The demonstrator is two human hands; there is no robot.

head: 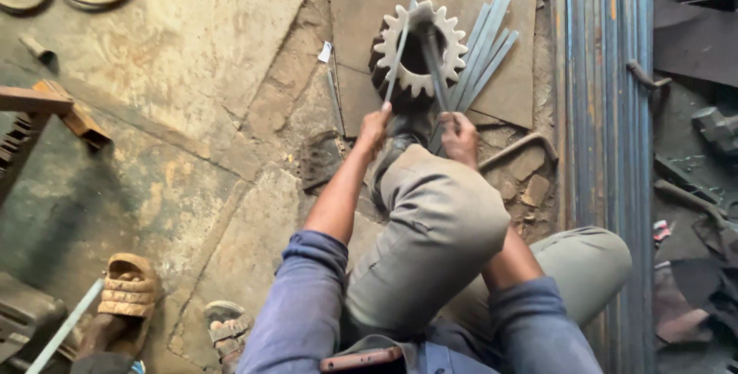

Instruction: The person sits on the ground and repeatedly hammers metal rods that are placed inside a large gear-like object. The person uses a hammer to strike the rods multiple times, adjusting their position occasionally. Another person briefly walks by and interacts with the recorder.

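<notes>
A large white-toothed gear [446, 36] lies on the stone floor in front of my raised knee. My left hand [374, 128] is shut on a long thin metal rod [405, 32] that slants up across the gear and out of the top of the view. My right hand [459, 136] grips a flat metal strip [435, 66] whose far end sits in the gear's dark centre hole. A fan of several flat grey strips [484, 51] lies beside the gear on its right, on a brown sheet [507, 97].
A stack of long blue-grey metal bars [603, 113] runs along the right. Another person's sandalled feet [127, 289] stand at the lower left beside a pale rod [65, 328]. Wooden pieces [46, 105] lie at left, scrap metal [699, 36] at far right.
</notes>
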